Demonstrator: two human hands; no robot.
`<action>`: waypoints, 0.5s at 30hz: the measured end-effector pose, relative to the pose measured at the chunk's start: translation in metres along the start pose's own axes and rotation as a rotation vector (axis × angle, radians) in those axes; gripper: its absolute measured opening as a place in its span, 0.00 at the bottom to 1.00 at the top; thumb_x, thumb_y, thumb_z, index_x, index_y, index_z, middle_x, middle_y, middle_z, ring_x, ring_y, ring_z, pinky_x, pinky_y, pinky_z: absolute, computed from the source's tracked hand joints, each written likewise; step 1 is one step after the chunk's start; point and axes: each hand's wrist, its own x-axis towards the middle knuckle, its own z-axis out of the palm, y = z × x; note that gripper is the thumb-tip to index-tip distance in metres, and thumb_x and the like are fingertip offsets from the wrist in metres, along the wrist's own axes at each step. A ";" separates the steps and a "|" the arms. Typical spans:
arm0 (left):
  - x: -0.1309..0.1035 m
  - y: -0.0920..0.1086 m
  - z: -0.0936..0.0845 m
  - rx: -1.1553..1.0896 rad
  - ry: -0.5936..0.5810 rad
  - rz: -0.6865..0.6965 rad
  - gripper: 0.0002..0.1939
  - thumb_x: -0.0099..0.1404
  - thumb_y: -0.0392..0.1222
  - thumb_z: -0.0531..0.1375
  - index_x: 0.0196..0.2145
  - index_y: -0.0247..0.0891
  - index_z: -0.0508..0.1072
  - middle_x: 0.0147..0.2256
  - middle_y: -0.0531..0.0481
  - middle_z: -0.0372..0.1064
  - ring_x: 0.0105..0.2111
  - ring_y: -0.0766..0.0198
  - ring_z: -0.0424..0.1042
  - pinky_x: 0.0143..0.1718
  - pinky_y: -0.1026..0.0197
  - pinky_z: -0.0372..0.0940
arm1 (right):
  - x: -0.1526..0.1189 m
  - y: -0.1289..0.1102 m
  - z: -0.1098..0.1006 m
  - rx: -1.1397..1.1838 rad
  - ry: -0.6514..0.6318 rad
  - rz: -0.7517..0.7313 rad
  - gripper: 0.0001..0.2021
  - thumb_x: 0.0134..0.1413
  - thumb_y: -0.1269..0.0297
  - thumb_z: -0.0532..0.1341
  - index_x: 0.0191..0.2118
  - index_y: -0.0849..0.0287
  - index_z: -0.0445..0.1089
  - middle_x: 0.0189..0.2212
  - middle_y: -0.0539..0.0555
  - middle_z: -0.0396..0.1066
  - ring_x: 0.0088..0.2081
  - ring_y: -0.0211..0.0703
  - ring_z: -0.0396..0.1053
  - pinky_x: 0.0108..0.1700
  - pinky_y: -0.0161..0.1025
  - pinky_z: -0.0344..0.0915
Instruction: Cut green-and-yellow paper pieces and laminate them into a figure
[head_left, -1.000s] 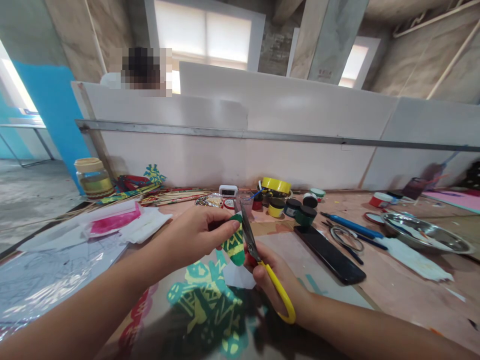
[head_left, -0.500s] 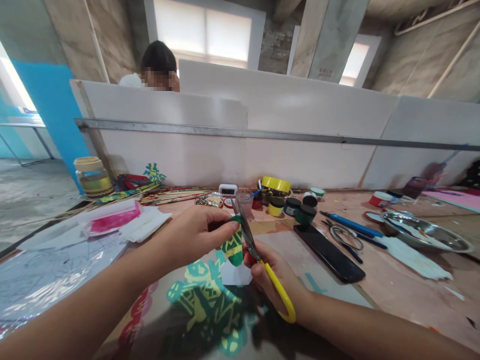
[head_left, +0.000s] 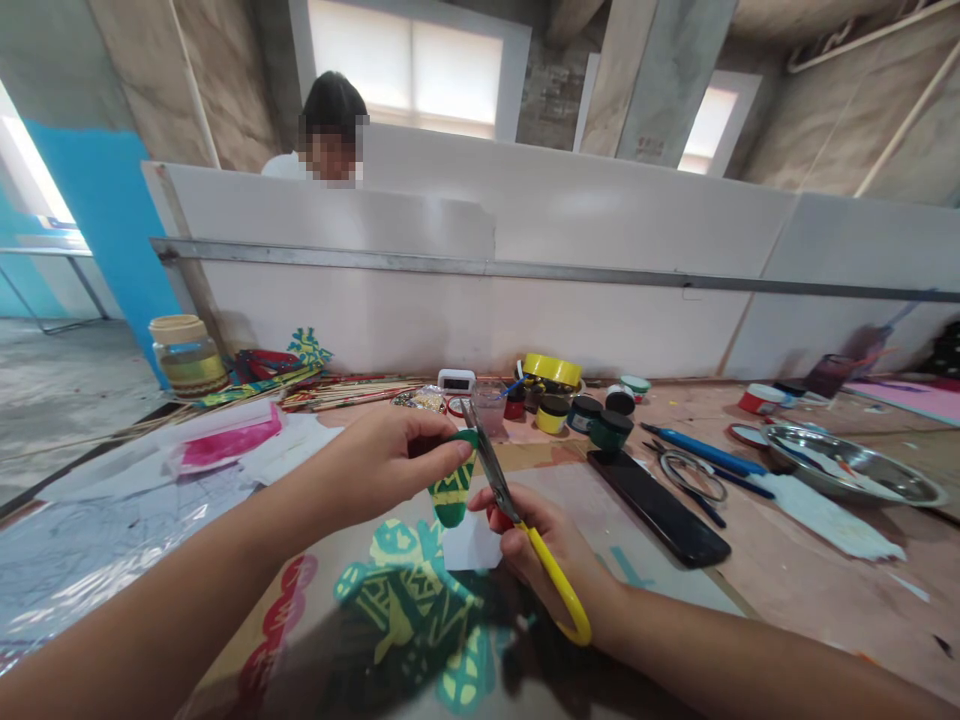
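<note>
Pinched between the thumb and fingers of my left hand (head_left: 397, 450) is a small green and yellow painted paper cutout (head_left: 452, 490), rounded at its lower end. My right hand (head_left: 551, 545) grips yellow-handled scissors (head_left: 555, 580), their blades pointing up and away, close to the cutout's right edge. Whether the blades touch the paper I cannot tell. Below my hands a piece of white paper (head_left: 471, 548) lies over a larger green and yellow painted figure (head_left: 420, 600) on the table.
Paint jars (head_left: 553, 413) and a yellow tape roll (head_left: 553, 370) stand along the white partition (head_left: 600, 320). To the right lie a black phone (head_left: 656, 505), a blue pen-like tool (head_left: 701, 450) and a metal bowl (head_left: 907, 485). Plastic-covered drawings (head_left: 135, 560) lie left. A person (head_left: 334, 110) sits beyond.
My left hand has drawn the cutout slightly left, away from the scissor blades. My right hand has barely moved. The person beyond the partition has shifted right.
</note>
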 end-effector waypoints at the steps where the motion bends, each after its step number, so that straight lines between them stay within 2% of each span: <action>1: 0.000 0.000 -0.001 -0.003 0.000 -0.007 0.18 0.67 0.48 0.52 0.23 0.37 0.61 0.19 0.58 0.53 0.20 0.70 0.55 0.21 0.64 0.46 | 0.000 0.000 0.000 -0.004 0.002 -0.002 0.31 0.50 0.34 0.58 0.44 0.59 0.69 0.28 0.48 0.57 0.24 0.34 0.50 0.25 0.33 0.50; 7: 0.000 -0.004 -0.003 -0.056 0.021 -0.041 0.17 0.67 0.51 0.53 0.25 0.37 0.65 0.20 0.57 0.56 0.21 0.70 0.58 0.20 0.66 0.48 | 0.001 0.006 0.000 0.028 0.001 0.033 0.30 0.50 0.34 0.59 0.44 0.58 0.69 0.26 0.46 0.55 0.24 0.34 0.50 0.25 0.33 0.49; 11: -0.001 -0.009 -0.003 -0.062 0.064 -0.059 0.15 0.67 0.52 0.54 0.34 0.39 0.73 0.22 0.56 0.60 0.20 0.70 0.59 0.19 0.67 0.48 | 0.001 0.008 0.000 0.035 -0.027 0.065 0.30 0.50 0.35 0.59 0.45 0.59 0.67 0.25 0.46 0.54 0.23 0.34 0.50 0.23 0.33 0.48; 15: 0.000 -0.011 -0.004 -0.054 0.078 -0.082 0.15 0.66 0.52 0.55 0.37 0.39 0.75 0.21 0.56 0.62 0.19 0.70 0.61 0.18 0.68 0.49 | 0.001 0.005 0.000 0.042 -0.023 0.075 0.33 0.46 0.32 0.59 0.44 0.59 0.68 0.27 0.47 0.55 0.25 0.35 0.53 0.25 0.33 0.50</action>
